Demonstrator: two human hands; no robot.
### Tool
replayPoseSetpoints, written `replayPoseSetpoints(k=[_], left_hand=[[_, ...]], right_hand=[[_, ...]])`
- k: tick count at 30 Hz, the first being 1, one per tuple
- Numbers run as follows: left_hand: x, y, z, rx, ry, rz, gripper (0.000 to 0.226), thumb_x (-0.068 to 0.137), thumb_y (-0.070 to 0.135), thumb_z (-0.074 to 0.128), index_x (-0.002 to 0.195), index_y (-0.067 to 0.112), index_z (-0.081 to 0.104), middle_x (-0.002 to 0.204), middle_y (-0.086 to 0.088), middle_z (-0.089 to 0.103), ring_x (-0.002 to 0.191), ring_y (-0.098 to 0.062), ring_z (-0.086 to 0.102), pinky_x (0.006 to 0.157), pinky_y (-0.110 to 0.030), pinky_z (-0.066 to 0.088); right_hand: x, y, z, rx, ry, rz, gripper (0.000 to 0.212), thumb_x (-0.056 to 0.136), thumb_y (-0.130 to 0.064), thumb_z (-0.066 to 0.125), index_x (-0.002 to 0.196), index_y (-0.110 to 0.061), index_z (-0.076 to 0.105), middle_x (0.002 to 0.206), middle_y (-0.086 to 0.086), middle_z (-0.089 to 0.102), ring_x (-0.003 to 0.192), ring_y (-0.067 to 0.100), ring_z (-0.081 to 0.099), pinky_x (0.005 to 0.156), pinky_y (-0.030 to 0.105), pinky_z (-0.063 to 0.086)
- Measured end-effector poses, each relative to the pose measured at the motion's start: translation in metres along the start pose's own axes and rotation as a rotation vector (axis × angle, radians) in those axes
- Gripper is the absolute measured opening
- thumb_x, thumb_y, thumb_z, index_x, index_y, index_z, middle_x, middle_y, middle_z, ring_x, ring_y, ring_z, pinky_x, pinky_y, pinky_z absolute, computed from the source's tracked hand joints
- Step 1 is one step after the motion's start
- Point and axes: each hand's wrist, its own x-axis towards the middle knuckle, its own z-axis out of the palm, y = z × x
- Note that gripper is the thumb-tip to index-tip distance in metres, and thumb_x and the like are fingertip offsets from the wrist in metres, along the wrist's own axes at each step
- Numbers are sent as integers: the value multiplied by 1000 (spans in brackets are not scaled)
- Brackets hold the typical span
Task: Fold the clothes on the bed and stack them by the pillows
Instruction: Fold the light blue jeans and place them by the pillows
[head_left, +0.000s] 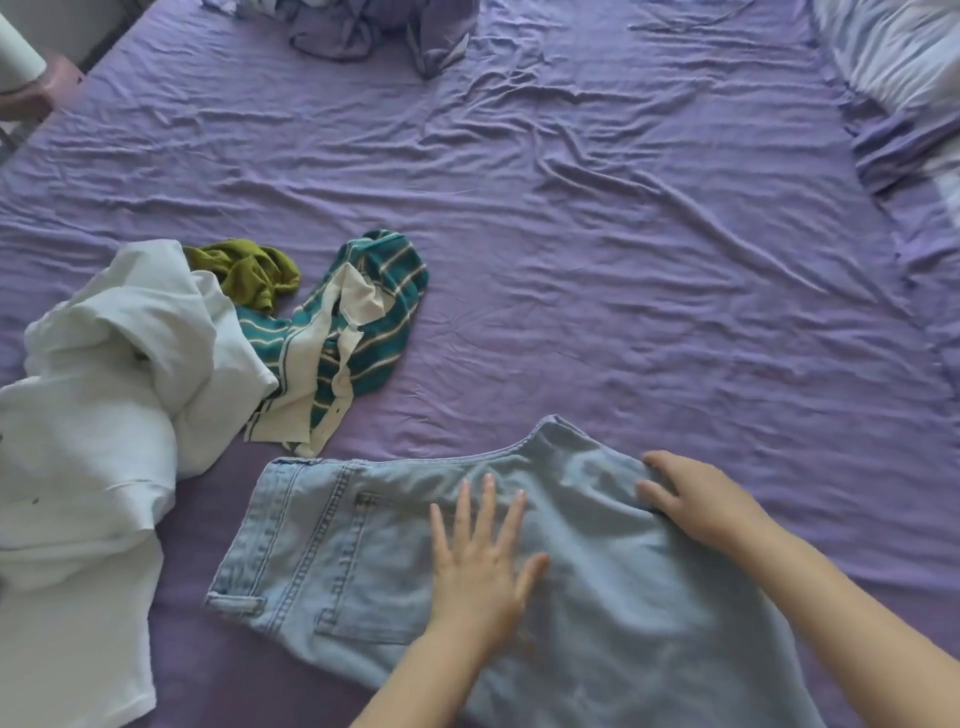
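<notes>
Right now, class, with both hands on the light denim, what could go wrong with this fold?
1. The left hand presses flat while the right hand grips the edge of the jeans; an uneven pull could set a crooked crease.
2. The bed sheet is wrinkled, so the fold may turn out lumpy.
3. The white garment lies close by and could get caught in.

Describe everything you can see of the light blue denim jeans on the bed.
The light blue denim jeans lie on the purple bedsheet, waistband toward the white clothes. A back pocket, belt loops and darker seams show. The cloth looks faded and soft, slightly humped. The left hand presses flat on the seat; the right hand grips a fold at the far edge.
</notes>
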Motion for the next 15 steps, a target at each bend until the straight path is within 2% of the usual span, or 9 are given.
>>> replayPoseSetpoints(k=[1,2,4,5,7,10,12,13,15], left_hand=[[6,21,-5,-36,-20,45,66,84,60,26,134,27,52,144,-10,45,134,-36,39,103,-55,15],[12,41,-9,-96,-36,92,66,85,61,24,139,29,45,149,-8,37,137,-37,33,107,-56,9],[24,78,-2,-221,-13,156,71,84,67,9,148,36,17,158,2,1,146,-31,-1,113,-54,-14],[29,92,7,-287,-21,146,74,82,70,2,149,39,5,154,8,-15,145,-24,-17,111,-50,-20],[39,110,25,-338,-27,103,72,83,72,-1,148,41,-6,148,13,-27,140,-18,-29,111,-46,-20],[47,112,46,-327,-63,59,64,90,65,6,144,39,-16,148,15,-29,139,-15,-32,113,-45,-18],[46,110,50,-299,-89,57,65,89,64,6,144,38,-16,152,14,-26,138,-13,-32,113,-45,-17],[46,110,46,-290,-84,51,64,92,62,10,148,36,-9,155,13,-18,142,-14,-25,115,-45,-12],[48,109,27,-275,58,64,56,97,48,31,148,28,24,157,6,17,146,-22,12,116,-47,12]], right_hand=[[-11,13,-1,105,-16,22,33,94,-36,50,124,-23,52,121,-2,61,110,18,55,81,28,40],[-20,25,0,208,-9,26,31,92,-33,54,122,-22,55,118,-3,63,106,15,57,80,25,39],[-35,40,8,376,39,21,28,90,-30,58,118,-22,58,112,-6,66,100,9,58,78,18,39],[-40,45,13,433,66,24,27,89,-29,60,116,-23,58,110,-9,65,98,7,58,75,15,38],[-41,49,27,475,107,31,28,87,-29,62,115,-25,55,104,-12,63,98,9,58,72,14,36],[-31,51,44,431,101,62,34,83,-34,64,112,-28,49,103,-11,58,97,11,56,77,26,41],[-25,54,46,374,64,63,35,80,-38,63,110,-27,50,104,-10,58,97,12,55,81,32,45],[-25,54,44,373,53,60,33,79,-37,63,109,-25,53,103,-8,60,97,14,56,82,33,45],[-29,52,39,384,109,36,25,78,-29,61,102,-22,57,97,-3,62,95,19,58,82,35,45]])
